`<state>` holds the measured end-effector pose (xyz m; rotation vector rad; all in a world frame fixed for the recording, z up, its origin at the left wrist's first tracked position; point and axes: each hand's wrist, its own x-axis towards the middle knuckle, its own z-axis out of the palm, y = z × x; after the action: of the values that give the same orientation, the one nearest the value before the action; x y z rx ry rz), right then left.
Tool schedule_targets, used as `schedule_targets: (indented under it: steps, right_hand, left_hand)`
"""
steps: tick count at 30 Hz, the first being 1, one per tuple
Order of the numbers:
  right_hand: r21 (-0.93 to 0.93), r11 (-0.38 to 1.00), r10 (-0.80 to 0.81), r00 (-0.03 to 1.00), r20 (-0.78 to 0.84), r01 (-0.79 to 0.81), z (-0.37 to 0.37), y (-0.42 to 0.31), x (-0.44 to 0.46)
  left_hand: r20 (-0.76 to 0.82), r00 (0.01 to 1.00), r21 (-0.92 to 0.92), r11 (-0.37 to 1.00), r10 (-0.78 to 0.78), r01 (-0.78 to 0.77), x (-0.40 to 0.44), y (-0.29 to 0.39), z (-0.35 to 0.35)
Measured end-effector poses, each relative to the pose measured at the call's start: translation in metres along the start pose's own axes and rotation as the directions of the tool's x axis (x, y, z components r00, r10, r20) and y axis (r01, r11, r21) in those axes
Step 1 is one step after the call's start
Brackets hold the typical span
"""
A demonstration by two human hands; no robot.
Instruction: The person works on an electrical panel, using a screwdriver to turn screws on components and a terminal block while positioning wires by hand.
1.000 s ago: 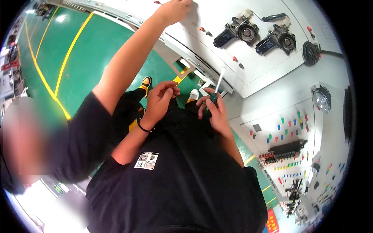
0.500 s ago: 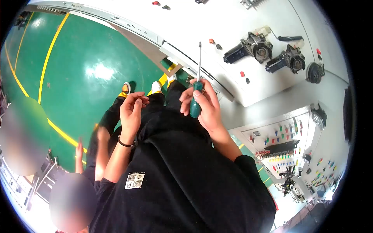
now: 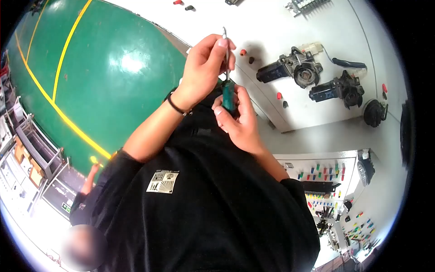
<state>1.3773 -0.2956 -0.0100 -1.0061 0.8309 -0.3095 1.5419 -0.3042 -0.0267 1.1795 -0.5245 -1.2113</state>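
Note:
A screwdriver with a dark green handle (image 3: 229, 96) points away from my body, its metal shaft upward in the view. My right hand (image 3: 240, 119) is wrapped round the handle. The fingers of my left hand (image 3: 210, 62), which has a dark band at the wrist, pinch the shaft close to its tip. To the right, two black motor units, one (image 3: 290, 69) nearer and one (image 3: 340, 89) farther right, are mounted on the white panel (image 3: 267, 115).
Red and black sockets (image 3: 279, 96) dot the panel. A round black horn (image 3: 374, 113) and a lamp (image 3: 365, 167) are at the right. Another person (image 3: 90, 179) is at the lower left, beside the green floor (image 3: 108, 90).
My left hand has moved up and right and taken hold of the screwdriver's shaft. Another person's arm, stretched over the panel a second ago, has left it. The view has shifted.

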Motion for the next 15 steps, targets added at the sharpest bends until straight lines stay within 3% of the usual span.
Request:
schedule_targets:
  steps: [5, 7, 9, 15]
  right_hand:
    - [0.103, 0.975, 0.197, 0.98, 0.033, -0.199, 0.001, -0.028, 0.004]
    - [0.091, 0.981, 0.172, 0.985, 0.011, -0.172, 0.008, -0.039, 0.014]
    - [0.185, 0.967, 0.176, 0.984, 0.016, -0.176, 0.013, -0.048, 0.024]
    - [0.165, 0.949, 0.288, 0.95, -0.117, -0.268, 0.036, -0.074, 0.045]
  left_hand:
    - [-0.072, 0.991, -0.008, 0.994, -0.113, 0.113, 0.022, -0.004, 0.011]
    - [-0.052, 0.985, -0.046, 0.986, -0.163, 0.161, 0.031, -0.001, 0.008]
    - [0.001, 0.987, -0.117, 0.98, -0.163, 0.162, 0.038, 0.007, 0.003]
    - [0.156, 0.944, -0.211, 0.924, -0.29, 0.318, 0.056, 0.016, -0.016]
